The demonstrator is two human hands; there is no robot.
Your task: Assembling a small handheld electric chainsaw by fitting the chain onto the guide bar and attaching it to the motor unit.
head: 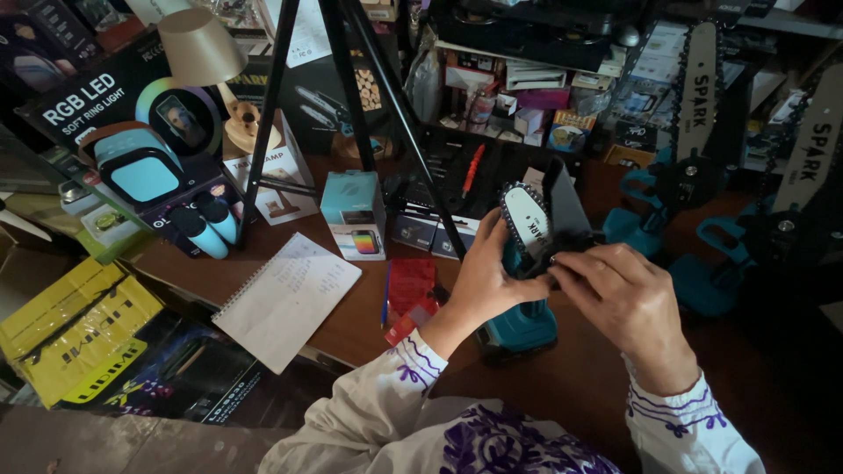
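Both hands are up over the brown wooden table (pixel 351 325), working on a small teal chainsaw (pixel 527 290) that stands upright near its middle. The left hand (pixel 492 281) is wrapped around the saw's body from the left side, fingers curled closed on it. The right hand (pixel 628 298) comes in from the right, fingertips pinched together at the base of the white guide bar (pixel 527 219), on the dark chain there (whether they grip the chain itself or just press it, I cannot tell).

Now the packaging. Left of the hands lies a spiral notebook (pixel 285 298) with handwriting, tilted; beside it a flat red packet (pixel 410 294). Behind that stands a pale teal box (pixel 353 215) with a phone picture low on its front. Far left, a black box (pixel 114 105) with a rainbow ring printed on it. Below the table edge, flat yellow cartons (pixel 75 338). At the right, two more teal chainsaws (pixel 676 175) stand with long white bars.
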